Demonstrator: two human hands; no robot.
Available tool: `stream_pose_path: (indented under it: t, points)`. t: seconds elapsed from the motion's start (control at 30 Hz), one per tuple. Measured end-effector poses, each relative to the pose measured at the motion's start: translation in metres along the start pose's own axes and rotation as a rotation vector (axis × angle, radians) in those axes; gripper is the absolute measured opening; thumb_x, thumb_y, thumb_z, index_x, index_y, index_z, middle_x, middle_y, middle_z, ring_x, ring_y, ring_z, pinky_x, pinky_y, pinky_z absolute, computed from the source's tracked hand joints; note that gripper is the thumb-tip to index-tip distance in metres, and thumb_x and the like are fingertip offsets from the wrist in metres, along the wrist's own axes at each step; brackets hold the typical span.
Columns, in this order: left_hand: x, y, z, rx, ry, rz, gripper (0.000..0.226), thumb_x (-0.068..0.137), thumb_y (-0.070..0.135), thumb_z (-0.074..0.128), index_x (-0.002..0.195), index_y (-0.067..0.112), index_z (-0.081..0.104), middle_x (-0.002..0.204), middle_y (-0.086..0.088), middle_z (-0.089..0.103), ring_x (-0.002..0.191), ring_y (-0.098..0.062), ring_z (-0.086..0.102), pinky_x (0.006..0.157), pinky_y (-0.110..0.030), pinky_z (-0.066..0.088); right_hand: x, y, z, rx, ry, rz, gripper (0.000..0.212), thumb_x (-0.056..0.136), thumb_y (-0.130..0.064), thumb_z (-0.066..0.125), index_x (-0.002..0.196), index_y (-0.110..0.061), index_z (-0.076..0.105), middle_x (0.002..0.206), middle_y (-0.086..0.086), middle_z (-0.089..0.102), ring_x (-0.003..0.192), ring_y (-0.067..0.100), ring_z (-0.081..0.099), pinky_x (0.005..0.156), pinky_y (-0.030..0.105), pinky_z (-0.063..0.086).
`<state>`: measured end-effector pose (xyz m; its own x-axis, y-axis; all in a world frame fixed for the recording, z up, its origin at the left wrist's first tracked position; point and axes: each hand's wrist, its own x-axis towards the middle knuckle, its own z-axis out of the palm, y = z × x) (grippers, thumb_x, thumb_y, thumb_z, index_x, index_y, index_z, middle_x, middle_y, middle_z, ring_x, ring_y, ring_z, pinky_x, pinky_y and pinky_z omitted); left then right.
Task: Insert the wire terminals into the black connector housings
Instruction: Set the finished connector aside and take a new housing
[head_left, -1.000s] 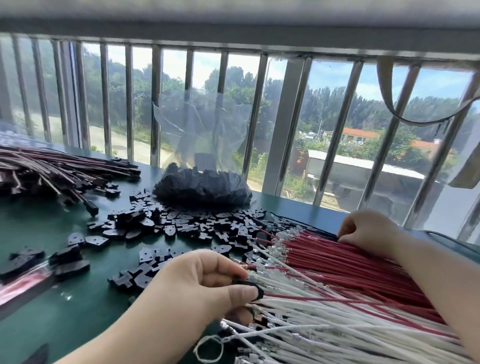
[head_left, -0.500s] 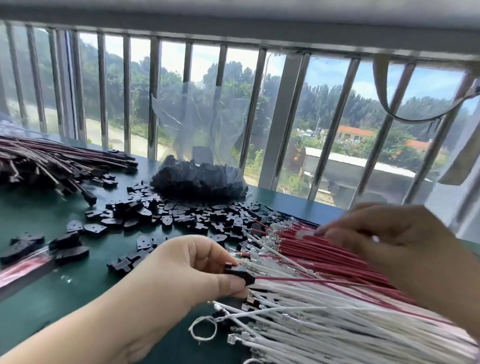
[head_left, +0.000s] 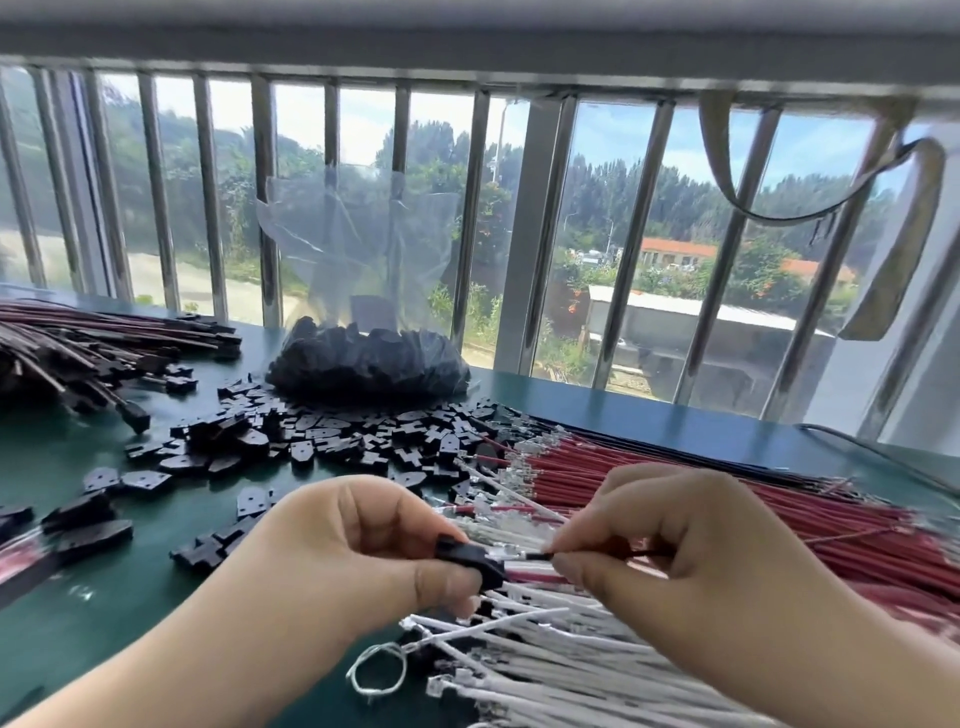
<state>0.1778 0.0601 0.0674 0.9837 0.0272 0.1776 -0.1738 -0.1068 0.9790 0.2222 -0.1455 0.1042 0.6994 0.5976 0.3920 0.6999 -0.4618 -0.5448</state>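
Both hands meet low in the view above the green surface (head_left: 78, 613). At left lies a heap of finished dark-red wires (head_left: 78, 348) with housings fitted. Loose black connector housings (head_left: 322, 441) are scattered mid-surface before a clear plastic bag (head_left: 363, 358) of more. The left hand (head_left: 332, 561) pinches one black housing (head_left: 467, 558) between thumb and fingers. Touching its right end is a red wire (head_left: 613, 548) pinched by the right hand (head_left: 691, 577). Beneath them lie white wires (head_left: 545, 660); a bundle of red wires (head_left: 727, 493) spreads at right.
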Motion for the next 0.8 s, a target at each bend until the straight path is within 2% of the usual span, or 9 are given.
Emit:
stream_pose_path:
  t: [0.23, 0.37, 0.5, 0.6, 0.8]
  points:
    - [-0.002, 0.003, 0.001, 0.003, 0.012, 0.003, 0.029, 0.037, 0.009, 0.081, 0.065, 0.01, 0.075, 0.066, -0.018, 0.072, 0.061, -0.029, 0.071, 0.054, -0.02, 0.054, -0.003, -0.006, 0.001, -0.014, 0.018, -0.016, 0.016, 0.069, -0.024, 0.074, 0.07, -0.04, 0.073, 0.072, -0.021, 0.064, 0.07, -0.005, 0.06, 0.061, 0.004, 0.041]
    - [-0.002, 0.004, 0.002, 0.005, 0.041, 0.011, 0.032, 0.034, 0.011, 0.08, 0.066, 0.009, 0.074, 0.064, -0.018, 0.071, 0.058, -0.029, 0.071, 0.051, -0.019, 0.053, -0.002, -0.009, -0.001, 0.037, 0.039, 0.074, 0.021, 0.067, -0.018, 0.08, 0.061, -0.037, 0.072, 0.067, -0.022, 0.063, 0.056, -0.009, 0.055, 0.054, 0.002, 0.039]
    - [-0.002, 0.004, 0.002, 0.068, 0.013, 0.009, 0.036, 0.037, 0.01, 0.093, 0.068, 0.014, 0.075, 0.063, -0.015, 0.072, 0.057, -0.024, 0.071, 0.053, -0.017, 0.052, -0.002, -0.011, -0.002, 0.053, 0.005, 0.122, 0.017, 0.065, -0.022, 0.081, 0.061, -0.037, 0.073, 0.067, -0.023, 0.064, 0.053, -0.009, 0.055, 0.051, 0.003, 0.038]
    - [-0.002, 0.003, 0.004, 0.075, 0.013, 0.018, 0.032, 0.037, 0.015, 0.084, 0.068, 0.015, 0.075, 0.061, -0.013, 0.072, 0.055, -0.021, 0.07, 0.052, -0.017, 0.052, -0.002, -0.012, 0.0, 0.047, -0.019, 0.137, 0.016, 0.065, -0.027, 0.08, 0.064, -0.041, 0.072, 0.067, -0.022, 0.066, 0.055, -0.009, 0.056, 0.053, 0.003, 0.039]
    - [-0.003, 0.003, 0.005, 0.062, 0.007, 0.026, 0.038, 0.03, 0.023, 0.086, 0.065, 0.019, 0.076, 0.057, -0.012, 0.07, 0.05, -0.018, 0.067, 0.053, -0.022, 0.055, -0.003, -0.014, -0.002, 0.115, -0.054, 0.126, 0.012, 0.065, -0.029, 0.08, 0.065, -0.039, 0.072, 0.068, -0.018, 0.066, 0.05, -0.007, 0.054, 0.051, 0.004, 0.039]
